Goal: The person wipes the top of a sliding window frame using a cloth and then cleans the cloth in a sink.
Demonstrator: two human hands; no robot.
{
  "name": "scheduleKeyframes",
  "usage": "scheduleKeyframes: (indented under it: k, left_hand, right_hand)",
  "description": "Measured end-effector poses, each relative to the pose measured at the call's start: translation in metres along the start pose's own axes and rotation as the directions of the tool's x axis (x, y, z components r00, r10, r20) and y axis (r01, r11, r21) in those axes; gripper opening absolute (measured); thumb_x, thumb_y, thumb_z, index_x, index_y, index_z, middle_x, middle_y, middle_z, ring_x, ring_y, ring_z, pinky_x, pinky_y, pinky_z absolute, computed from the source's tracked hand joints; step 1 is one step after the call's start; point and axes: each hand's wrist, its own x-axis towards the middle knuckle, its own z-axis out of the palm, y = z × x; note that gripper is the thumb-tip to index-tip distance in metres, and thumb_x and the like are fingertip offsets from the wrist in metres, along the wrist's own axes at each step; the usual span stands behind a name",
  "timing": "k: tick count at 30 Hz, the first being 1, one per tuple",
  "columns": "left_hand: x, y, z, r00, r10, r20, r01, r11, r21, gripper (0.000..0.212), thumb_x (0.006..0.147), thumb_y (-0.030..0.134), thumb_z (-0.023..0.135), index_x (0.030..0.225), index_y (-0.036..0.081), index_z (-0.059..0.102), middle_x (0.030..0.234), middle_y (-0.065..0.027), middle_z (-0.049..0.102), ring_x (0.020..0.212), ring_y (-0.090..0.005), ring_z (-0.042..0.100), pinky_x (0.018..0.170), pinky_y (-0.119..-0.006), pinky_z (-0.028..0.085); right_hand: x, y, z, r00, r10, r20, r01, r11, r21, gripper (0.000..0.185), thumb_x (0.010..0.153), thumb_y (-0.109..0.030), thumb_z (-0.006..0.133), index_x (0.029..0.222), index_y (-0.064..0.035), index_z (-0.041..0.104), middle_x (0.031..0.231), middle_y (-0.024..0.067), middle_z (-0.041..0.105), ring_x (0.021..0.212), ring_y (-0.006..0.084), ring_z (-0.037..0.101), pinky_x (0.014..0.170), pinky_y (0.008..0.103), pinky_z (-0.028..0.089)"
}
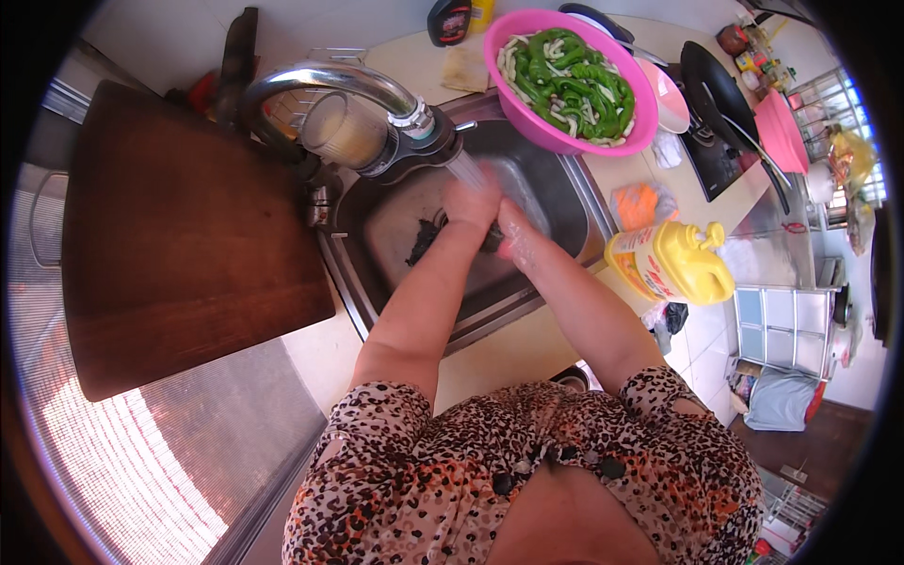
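Note:
Water runs from the chrome faucet (339,74), through a filter attachment (417,138), onto my hands over the stainless steel sink (565,205). My left hand (472,201) is under the stream, its fingers blurred. My right hand (510,222) touches it from the right, with white suds on the wrist. Whether either hand holds anything cannot be told. A dark, crumpled thing (424,240) lies in the basin left of my hands, near the drain. A pink plastic basin (646,99) of green peppers (565,81) and pale strips rests at the sink's upper right corner.
A large dark wooden board (191,247) stands left of the sink. A yellow pump jug (678,261) and an orange cloth or bag (635,205) are to the right. Beyond are a black wok (713,92) on the cooktop and a dark bottle (449,22) at the back.

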Motion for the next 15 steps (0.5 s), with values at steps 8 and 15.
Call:
scheduleKeyframes:
  k: [8, 15]
  left_hand:
    - [-0.040, 0.028, -0.002, 0.985, 0.170, 0.012, -0.170, 0.982, 0.077, 0.051, 0.096, 0.043, 0.040, 0.082, 0.001, 0.067, 0.082, -0.0261, 0.065, 0.082, -0.0433, 0.063, 0.074, -0.050, 0.050]
    - [-0.019, 0.032, -0.022, 0.982, -0.123, -0.145, -0.017, 0.701, -0.712, 0.028, 0.091, 0.022, 0.057, 0.109, 0.001, 0.052, 0.113, -0.0243, 0.059, 0.108, -0.0353, 0.058, 0.086, -0.040, 0.044]
  right_hand:
    - [0.002, -0.011, -0.037, 0.966, -0.147, 0.212, 0.108, 0.977, 0.185, 0.029, 0.097, -0.035, 0.041, 0.104, -0.0111, 0.056, 0.092, 0.0106, 0.060, 0.084, 0.0294, 0.061, 0.082, 0.0473, 0.050]
    - [-0.006, -0.026, -0.046, 1.000, 0.001, -0.009, 0.000, 0.998, 0.055, 0.048, 0.096, -0.041, 0.045, 0.129, -0.0068, 0.046, 0.109, 0.0184, 0.060, 0.107, 0.0410, 0.058, 0.096, 0.0544, 0.045]
